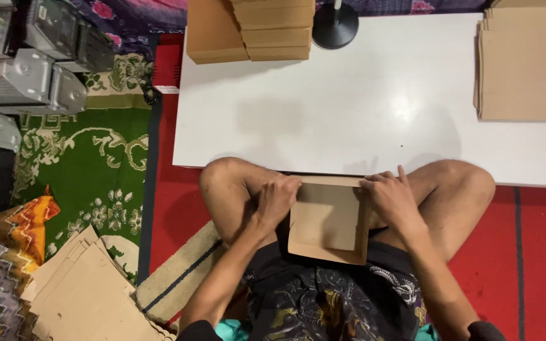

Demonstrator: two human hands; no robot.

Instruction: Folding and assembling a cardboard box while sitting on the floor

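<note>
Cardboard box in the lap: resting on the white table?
No, the cardboard box sits in the lap below the white table edge, gripped by left hand and right hand.

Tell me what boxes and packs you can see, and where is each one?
Small brown cardboard box: in the lap, held by left hand and right hand.
Folded brown boxes: stacked, table's far edge.
Flat brown sheets: piled, table's right end.
Flat cardboard blanks: heaped on floor, left.
</note>
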